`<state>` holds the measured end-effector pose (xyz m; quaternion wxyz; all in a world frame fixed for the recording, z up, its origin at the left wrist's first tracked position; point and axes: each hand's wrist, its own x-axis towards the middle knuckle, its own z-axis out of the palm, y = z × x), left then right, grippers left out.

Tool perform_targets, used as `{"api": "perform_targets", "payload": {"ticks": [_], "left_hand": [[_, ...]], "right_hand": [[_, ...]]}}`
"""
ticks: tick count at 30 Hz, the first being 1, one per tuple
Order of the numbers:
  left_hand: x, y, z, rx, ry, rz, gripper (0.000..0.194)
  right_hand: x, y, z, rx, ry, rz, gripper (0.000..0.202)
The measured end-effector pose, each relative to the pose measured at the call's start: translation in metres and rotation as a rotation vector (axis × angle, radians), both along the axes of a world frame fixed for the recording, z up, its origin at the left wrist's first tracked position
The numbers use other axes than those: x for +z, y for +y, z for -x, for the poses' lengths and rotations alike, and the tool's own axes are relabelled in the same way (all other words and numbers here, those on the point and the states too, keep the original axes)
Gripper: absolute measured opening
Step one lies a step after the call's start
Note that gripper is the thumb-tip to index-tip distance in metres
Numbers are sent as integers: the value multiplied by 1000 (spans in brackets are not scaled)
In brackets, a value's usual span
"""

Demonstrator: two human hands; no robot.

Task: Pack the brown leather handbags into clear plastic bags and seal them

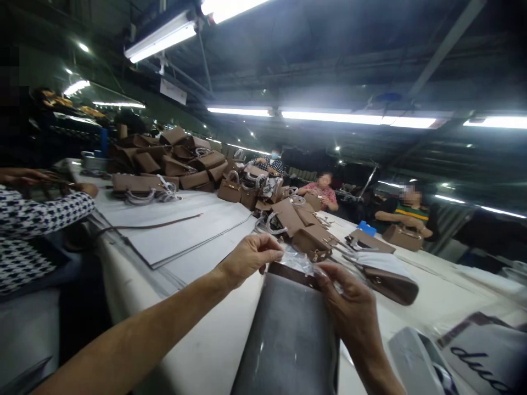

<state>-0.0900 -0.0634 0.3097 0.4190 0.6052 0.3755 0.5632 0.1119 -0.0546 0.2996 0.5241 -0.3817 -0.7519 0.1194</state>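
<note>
A dark grey, glossy flat panel with a brown upper edge, seemingly a bag [290,329], lies at the bottom centre. Crumpled clear plastic [297,262] sits along its top edge. My left hand [249,258] pinches the plastic at the top left corner, thumb and fingers pressed together. At the top right corner, my right hand [349,296] has its fingers closed on the same plastic. The lower end of the panel runs out of view.
Brown handbags [296,219] are heaped beyond my hands, with another pile [177,159] at the back left. White sheets [185,225] bear a thin strap. A brown bag [391,282] and a printed white bag [486,351] lie right. People work around the table.
</note>
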Motion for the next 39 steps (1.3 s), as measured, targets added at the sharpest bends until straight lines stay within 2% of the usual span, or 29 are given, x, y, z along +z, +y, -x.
{"api": "perform_targets", "payload": {"ticks": [2, 4, 7, 8, 11, 13, 16, 18, 21, 26, 30, 33, 36, 39], "left_hand": [[-2, 1, -2, 100, -52, -101, 13], [-3, 0, -3, 131, -15, -192, 13], [-1, -2, -2, 99, 215, -314, 38], [0, -3, -2, 99, 308, -372, 39], [0, -4, -3, 190, 528, -626, 10], [-2, -5, -3, 300, 646, -837, 8], [-3, -9, -3, 403, 782, -1088, 7], [-2, -14, -4, 355, 858, -1161, 9], [-3, -28, -10, 297, 943, -1177, 16], [-23, -43, -24, 393, 792, -1146, 19], [-34, -43, -26, 374, 760, -1145, 22], [-37, -48, -28, 333, 815, -1144, 27], [-45, -53, -28, 349, 868, -1076, 32], [-57, -47, -20, 375, 844, -1031, 40]], "right_hand": [[-3, 0, -1, -40, 38, -18, 20], [-6, 1, 0, -78, 39, -56, 19], [-7, 1, 1, -86, 25, -147, 13], [-7, 1, 0, -74, 21, -209, 11], [-9, -3, -7, 12, -51, -490, 15], [-12, -5, -14, 106, -142, -652, 26], [-17, -8, -25, 205, -263, -720, 36], [-18, -7, -29, 216, -308, -708, 35], [-17, -8, -30, 219, -323, -706, 34], [-19, -6, -28, 228, -293, -733, 25], [-24, -1, -26, 202, -287, -751, 21], [-27, -5, -21, 109, -270, -750, 18], [-34, -15, -25, -2, -196, -708, 21], [-49, -28, -60, -184, -114, -552, 25]]}}
